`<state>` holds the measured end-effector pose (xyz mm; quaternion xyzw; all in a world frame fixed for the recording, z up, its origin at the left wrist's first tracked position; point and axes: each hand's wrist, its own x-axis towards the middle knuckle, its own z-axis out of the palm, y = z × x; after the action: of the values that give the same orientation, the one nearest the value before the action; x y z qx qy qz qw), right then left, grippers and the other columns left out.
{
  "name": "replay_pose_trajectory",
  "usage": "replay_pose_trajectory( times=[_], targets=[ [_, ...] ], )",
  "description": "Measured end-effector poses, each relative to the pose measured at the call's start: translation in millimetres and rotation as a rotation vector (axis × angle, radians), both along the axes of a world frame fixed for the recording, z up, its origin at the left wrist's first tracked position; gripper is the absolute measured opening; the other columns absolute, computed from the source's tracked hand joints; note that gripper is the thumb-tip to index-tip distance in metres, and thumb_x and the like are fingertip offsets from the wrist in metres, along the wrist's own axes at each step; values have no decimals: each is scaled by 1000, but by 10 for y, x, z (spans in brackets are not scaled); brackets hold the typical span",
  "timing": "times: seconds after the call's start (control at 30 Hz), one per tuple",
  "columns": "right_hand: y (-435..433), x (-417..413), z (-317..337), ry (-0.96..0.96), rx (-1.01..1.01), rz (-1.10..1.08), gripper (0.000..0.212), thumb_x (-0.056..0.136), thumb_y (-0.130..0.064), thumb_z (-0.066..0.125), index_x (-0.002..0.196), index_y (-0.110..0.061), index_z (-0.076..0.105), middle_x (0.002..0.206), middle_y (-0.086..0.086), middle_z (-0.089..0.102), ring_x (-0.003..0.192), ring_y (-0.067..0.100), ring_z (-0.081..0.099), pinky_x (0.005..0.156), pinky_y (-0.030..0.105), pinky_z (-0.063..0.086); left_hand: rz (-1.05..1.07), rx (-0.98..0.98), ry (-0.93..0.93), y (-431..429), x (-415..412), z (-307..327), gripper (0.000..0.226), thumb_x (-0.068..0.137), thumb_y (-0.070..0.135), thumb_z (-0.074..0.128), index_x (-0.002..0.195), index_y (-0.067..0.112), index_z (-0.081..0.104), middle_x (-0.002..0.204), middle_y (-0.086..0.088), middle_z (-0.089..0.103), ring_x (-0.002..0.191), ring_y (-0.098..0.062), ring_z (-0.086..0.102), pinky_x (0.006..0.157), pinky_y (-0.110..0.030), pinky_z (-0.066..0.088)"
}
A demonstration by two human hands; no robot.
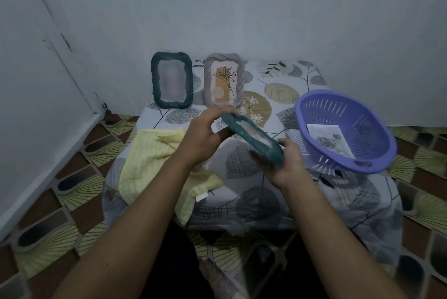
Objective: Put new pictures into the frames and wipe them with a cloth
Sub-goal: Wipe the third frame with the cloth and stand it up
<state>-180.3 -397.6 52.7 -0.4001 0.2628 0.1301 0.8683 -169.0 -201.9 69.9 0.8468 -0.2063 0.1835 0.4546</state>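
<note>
I hold a teal picture frame [251,138] tilted above the table, between both hands. My left hand [205,136] grips its far upper end, fingers curled over the rim. My right hand [283,165] grips its near lower end from below. A dark green frame [171,80] stands upright against the wall, its picture blurred. Next to it a pale mauve frame [223,80] stands with a flower print inside. A yellow striped cloth [150,155] lies crumpled on the table's left side. A printed picture [330,139] lies inside the purple basket [343,129].
The small table [285,85] wears a leaf-patterned cover and stands against a pale wall. The purple basket sits at its right edge. Patterned floor tiles [72,177] surround the table on both sides.
</note>
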Motion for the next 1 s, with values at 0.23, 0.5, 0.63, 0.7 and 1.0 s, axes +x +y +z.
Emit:
replay_pose_trajectory(
  times=[0.23,0.5,0.63,0.7,1.0],
  targets=[
    [44,-5,-26,-213,-246,101,55,100,-52,35,111,-11,72,104,9,75,105,33,66,95,48,53,62,-367,258,-210,-14,-49,26,93,34,66,113,18,66,106,1,73,98,-13,69,84,-38,58],
    [49,26,-155,-230,-242,75,50,105,-48,32,117,-12,66,113,18,71,104,34,68,91,47,55,335,-570,573,-320,7,-312,16,95,27,65,108,18,64,102,-5,73,92,-23,70,84,-43,59],
    [58,34,-252,-248,-427,102,32,107,-27,38,112,-12,65,116,16,70,109,33,66,98,51,52,426,-509,587,-306,-36,-427,42,92,27,68,130,20,52,109,-3,66,96,-21,66,89,-47,56],
    [69,34,-267,-246,-428,95,32,108,-24,36,108,-12,65,115,18,70,106,32,66,91,45,55,458,-428,556,-300,-69,-446,50,90,26,70,134,19,46,115,0,61,102,-21,63,92,-45,54],
    [174,47,-292,-234,-333,35,27,107,-22,39,104,-13,65,107,19,70,94,32,67,86,48,56,437,223,275,-421,-231,-369,51,79,56,68,111,20,53,109,1,52,106,-22,54,93,-46,46]
  ],
)
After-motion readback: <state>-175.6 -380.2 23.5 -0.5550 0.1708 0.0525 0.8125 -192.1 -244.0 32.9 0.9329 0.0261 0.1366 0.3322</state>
